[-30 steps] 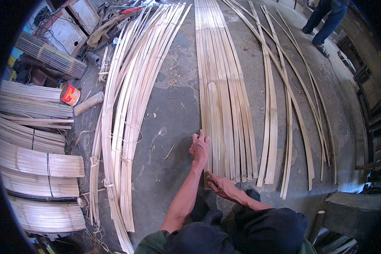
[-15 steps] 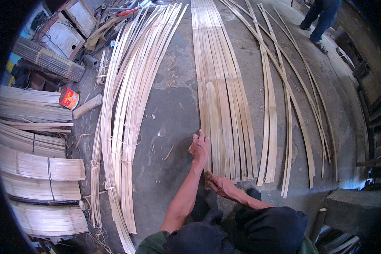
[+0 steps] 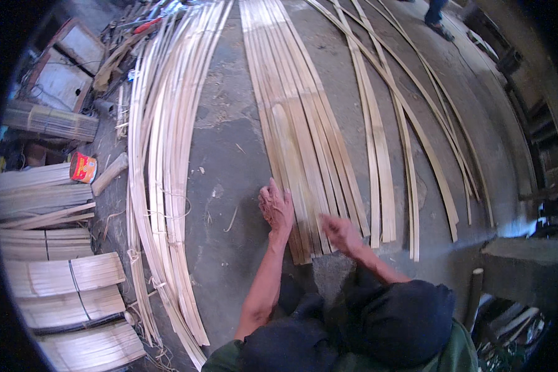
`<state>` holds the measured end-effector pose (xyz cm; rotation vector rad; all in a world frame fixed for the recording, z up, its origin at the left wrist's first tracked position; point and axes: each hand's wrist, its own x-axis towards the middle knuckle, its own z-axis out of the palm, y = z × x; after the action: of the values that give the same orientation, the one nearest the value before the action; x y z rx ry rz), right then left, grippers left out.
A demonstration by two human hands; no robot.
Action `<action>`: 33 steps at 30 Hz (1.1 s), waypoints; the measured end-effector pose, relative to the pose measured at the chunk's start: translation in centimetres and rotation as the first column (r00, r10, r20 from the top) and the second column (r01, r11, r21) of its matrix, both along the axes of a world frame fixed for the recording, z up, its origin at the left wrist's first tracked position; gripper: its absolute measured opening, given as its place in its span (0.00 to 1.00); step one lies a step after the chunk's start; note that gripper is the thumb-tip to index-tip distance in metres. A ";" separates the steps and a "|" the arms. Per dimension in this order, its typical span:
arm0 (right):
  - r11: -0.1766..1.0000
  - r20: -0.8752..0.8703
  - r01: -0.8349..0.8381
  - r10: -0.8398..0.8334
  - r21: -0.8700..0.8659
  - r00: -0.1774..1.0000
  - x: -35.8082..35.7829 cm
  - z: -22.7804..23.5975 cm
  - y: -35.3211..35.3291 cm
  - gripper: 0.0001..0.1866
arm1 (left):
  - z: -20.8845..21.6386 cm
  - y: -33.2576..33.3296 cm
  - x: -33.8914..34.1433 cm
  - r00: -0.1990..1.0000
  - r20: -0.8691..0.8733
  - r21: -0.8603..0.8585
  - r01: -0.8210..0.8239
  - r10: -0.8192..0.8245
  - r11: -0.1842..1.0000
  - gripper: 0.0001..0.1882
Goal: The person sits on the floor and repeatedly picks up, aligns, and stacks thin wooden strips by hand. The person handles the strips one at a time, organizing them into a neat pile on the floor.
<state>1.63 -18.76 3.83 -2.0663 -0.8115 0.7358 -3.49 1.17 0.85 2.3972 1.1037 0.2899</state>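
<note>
A flat row of long pale bamboo slats (image 3: 294, 124) lies side by side on the floor in front of me, running away from my knees. At the row's left edge is my left hand (image 3: 277, 211), its index finger stretched forward and the others loosely bent, with nothing seen in it. My right hand (image 3: 343, 235) hovers over or touches the right part of the row near its close end; motion smears its fingers, so their grip does not show. One slat with a rounded tip (image 3: 280, 115) rests on top of the row.
To the left lies a long bundle of loose bamboo strips (image 3: 167, 167). Beyond it are stacked tied slat bundles (image 3: 68, 276), a red tin (image 3: 83, 167) and a wooden billet (image 3: 110, 175). Several thin strips (image 3: 409, 155) cross on the right. A person's leg (image 3: 436, 13) shows at the far right.
My right hand has lifted off the row's near left corner and moved right across the slats. My left hand stays by the left edge. The whole view has shifted.
</note>
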 end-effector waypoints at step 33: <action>0.934 0.730 0.293 -0.053 -0.206 0.682 3.8 -2.7 -5.8 0.20 | -1.3 -9.1 3.1 0.774 -0.077 0.169 0.632 -0.629 0.757 0.31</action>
<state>5.40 -24.51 1.15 -2.7244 -0.9215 -0.1193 -0.42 -7.90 -0.45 2.7743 0.2138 0.1387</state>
